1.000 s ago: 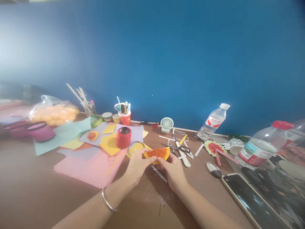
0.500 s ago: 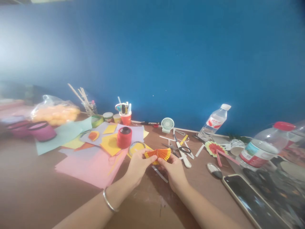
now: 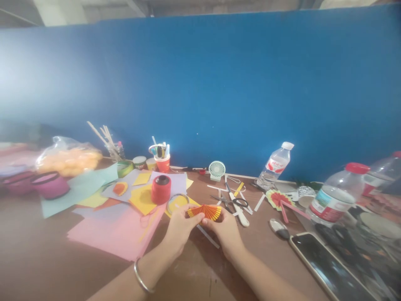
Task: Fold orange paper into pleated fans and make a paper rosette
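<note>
A pleated orange paper fan with yellow edges (image 3: 205, 212) is spread in a half circle above the brown table. My left hand (image 3: 182, 225) pinches its left side near the bottom centre, a silver bangle on the wrist. On the right side, my right hand (image 3: 224, 228) grips it, both thumbs nearly meeting at the fold. Just beyond the hands lie black-handled scissors (image 3: 240, 202) and a white-handled tool (image 3: 242, 216). A white paper strip (image 3: 208, 236) is beneath the hands. The red thread spool (image 3: 161, 190) stands on yellow paper to the left.
Pink paper sheets (image 3: 109, 234) spread at left, with purple tubs (image 3: 50, 186) beyond. A small fan (image 3: 216, 170) stands near the blue wall. At right are a clear bottle (image 3: 275, 165), a red-capped bottle (image 3: 336, 196), a phone (image 3: 328, 265) and a red-and-green paper rosette (image 3: 278, 198).
The camera view has tilted up, showing more above the wall. Both hands still hold the fan, whose pleats look slightly more drawn together.
</note>
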Available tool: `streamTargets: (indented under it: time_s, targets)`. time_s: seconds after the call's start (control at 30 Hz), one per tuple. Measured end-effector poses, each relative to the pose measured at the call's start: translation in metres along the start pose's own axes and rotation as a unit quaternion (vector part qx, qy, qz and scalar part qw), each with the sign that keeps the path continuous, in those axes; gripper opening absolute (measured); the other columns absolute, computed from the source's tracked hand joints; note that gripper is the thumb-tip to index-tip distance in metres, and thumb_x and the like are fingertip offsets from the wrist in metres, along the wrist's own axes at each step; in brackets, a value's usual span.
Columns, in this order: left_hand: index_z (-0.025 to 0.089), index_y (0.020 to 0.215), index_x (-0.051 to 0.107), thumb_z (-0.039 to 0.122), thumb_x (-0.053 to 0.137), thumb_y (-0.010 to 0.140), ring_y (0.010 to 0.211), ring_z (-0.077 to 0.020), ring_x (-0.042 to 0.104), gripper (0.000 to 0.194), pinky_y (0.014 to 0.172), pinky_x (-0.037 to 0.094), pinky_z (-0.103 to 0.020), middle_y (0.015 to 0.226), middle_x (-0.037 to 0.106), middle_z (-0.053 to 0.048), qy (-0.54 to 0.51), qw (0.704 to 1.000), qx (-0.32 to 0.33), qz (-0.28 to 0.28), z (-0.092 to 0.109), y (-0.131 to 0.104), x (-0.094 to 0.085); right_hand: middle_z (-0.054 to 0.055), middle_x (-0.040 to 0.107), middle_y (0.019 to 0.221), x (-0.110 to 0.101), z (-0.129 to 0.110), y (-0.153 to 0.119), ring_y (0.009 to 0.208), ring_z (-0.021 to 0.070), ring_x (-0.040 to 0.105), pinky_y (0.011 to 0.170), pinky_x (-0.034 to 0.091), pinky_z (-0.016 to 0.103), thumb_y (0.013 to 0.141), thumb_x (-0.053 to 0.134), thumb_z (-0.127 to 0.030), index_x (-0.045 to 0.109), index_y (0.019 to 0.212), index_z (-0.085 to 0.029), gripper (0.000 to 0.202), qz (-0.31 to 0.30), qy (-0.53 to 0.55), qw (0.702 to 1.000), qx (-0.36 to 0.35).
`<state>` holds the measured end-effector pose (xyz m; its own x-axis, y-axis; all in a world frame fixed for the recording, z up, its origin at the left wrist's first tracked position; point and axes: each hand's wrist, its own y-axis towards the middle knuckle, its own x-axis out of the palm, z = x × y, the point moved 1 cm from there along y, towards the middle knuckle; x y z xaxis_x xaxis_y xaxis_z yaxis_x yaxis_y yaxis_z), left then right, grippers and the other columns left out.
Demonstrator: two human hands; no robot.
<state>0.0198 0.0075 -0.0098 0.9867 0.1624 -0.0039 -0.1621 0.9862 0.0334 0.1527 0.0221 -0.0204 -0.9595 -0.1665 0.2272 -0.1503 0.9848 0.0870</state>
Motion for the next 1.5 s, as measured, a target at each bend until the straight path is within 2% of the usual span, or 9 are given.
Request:
streamTargets:
  time_s: [0.07, 0.2, 0.43, 0.7, 0.83, 0.97, 1.1, 1.3, 1.5]
  targets:
    - [0.014, 0.085, 0.064, 0.027, 0.065, 0.064, 0.075, -0.0198, 0.060, 0.024, 0.069, 0.045, -0.029, 0.081, 0.068, -0.006, -0.002, 1.000, 0.000, -0.004, 0.001, 0.000, 0.000, 0.007, 0.067, 0.085, -0.001, 0.000, 0.000, 0.082, 0.0241, 0.060, 0.074, 0.047, 0.035, 0.056, 0.075, -0.026, 0.062, 0.089, -0.015, 0.037, 0.011, -0.032, 0.999, -0.024]
    - [0.014, 0.085, 0.064, 0.025, 0.063, 0.066, 0.077, -0.0201, 0.060, 0.023, 0.071, 0.046, -0.029, 0.081, 0.068, -0.006, -0.011, 1.000, 0.005, -0.016, 0.003, 0.001, -0.001, 0.007, 0.066, 0.081, 0.001, 0.002, 0.000, 0.071, 0.0205, 0.060, 0.056, 0.048, 0.029, 0.070, 0.062, -0.035, 0.062, 0.086, -0.015, 0.026, -0.006, -0.018, 1.000, -0.015]
    - [0.015, 0.081, 0.064, 0.026, 0.067, 0.061, 0.071, -0.0175, 0.060, 0.023, 0.067, 0.046, -0.027, 0.077, 0.068, -0.003, -0.020, 1.000, -0.005, 0.013, 0.002, 0.001, -0.001, 0.005, 0.066, 0.075, -0.001, 0.004, 0.001, 0.063, 0.0176, 0.056, 0.048, 0.043, 0.023, 0.066, 0.066, -0.035, 0.065, 0.081, -0.014, 0.026, 0.013, -0.030, 0.999, 0.012]
    - [0.015, 0.083, 0.064, 0.027, 0.068, 0.060, 0.074, -0.0183, 0.060, 0.026, 0.070, 0.044, -0.028, 0.079, 0.068, -0.004, -0.015, 1.000, -0.013, 0.021, -0.002, 0.000, 0.000, 0.001, 0.062, 0.064, -0.002, 0.005, 0.002, 0.057, 0.0132, 0.052, 0.050, 0.039, 0.022, 0.064, 0.068, -0.031, 0.066, 0.072, -0.013, 0.020, 0.004, -0.018, 1.000, 0.013]
    - [0.014, 0.083, 0.065, 0.030, 0.068, 0.061, 0.073, -0.0191, 0.059, 0.027, 0.068, 0.044, -0.028, 0.077, 0.068, -0.004, 0.000, 1.000, -0.009, 0.005, -0.001, -0.001, 0.000, 0.000, 0.064, 0.070, 0.000, 0.001, 0.000, 0.062, 0.0157, 0.056, 0.052, 0.043, 0.023, 0.059, 0.071, -0.029, 0.060, 0.079, -0.018, 0.026, 0.026, 0.007, 1.000, 0.008]
    - [0.014, 0.088, 0.063, 0.029, 0.068, 0.060, 0.074, -0.0202, 0.060, 0.032, 0.068, 0.045, -0.030, 0.081, 0.067, -0.006, -0.011, 0.999, -0.004, 0.034, -0.001, -0.001, 0.000, 0.001, 0.065, 0.077, 0.001, -0.002, -0.004, 0.069, 0.0178, 0.059, 0.060, 0.046, 0.026, 0.064, 0.068, -0.028, 0.058, 0.084, -0.020, 0.024, 0.034, -0.034, 0.998, -0.038]
    - [0.014, 0.085, 0.060, 0.026, 0.067, 0.061, 0.077, -0.0204, 0.060, 0.028, 0.068, 0.046, -0.029, 0.081, 0.066, -0.006, -0.043, 0.999, -0.003, 0.011, 0.004, -0.002, 0.001, 0.004, 0.066, 0.081, 0.001, -0.002, -0.006, 0.076, 0.0207, 0.059, 0.071, 0.046, 0.030, 0.067, 0.064, -0.030, 0.063, 0.080, -0.019, 0.017, 0.047, -0.107, 0.991, -0.071]
    - [0.018, 0.085, 0.055, 0.021, 0.066, 0.061, 0.077, -0.0178, 0.060, 0.027, 0.068, 0.047, -0.028, 0.082, 0.063, -0.002, -0.054, 0.997, 0.047, 0.036, 0.010, -0.003, 0.001, 0.006, 0.068, 0.092, 0.003, -0.006, -0.010, 0.088, 0.0234, 0.060, 0.078, 0.046, 0.035, 0.074, 0.058, -0.030, 0.069, 0.089, -0.021, 0.020, 0.007, -0.087, 0.993, -0.075]
    - [0.017, 0.079, 0.058, 0.023, 0.064, 0.063, 0.076, -0.0189, 0.059, 0.018, 0.069, 0.047, -0.029, 0.080, 0.064, -0.004, 0.002, 0.999, 0.040, 0.024, 0.011, -0.003, 0.002, 0.005, 0.064, 0.086, 0.001, -0.009, -0.009, 0.082, 0.0190, 0.058, 0.074, 0.045, 0.030, 0.074, 0.057, -0.024, 0.071, 0.083, -0.023, 0.016, 0.016, -0.133, 0.984, -0.121]
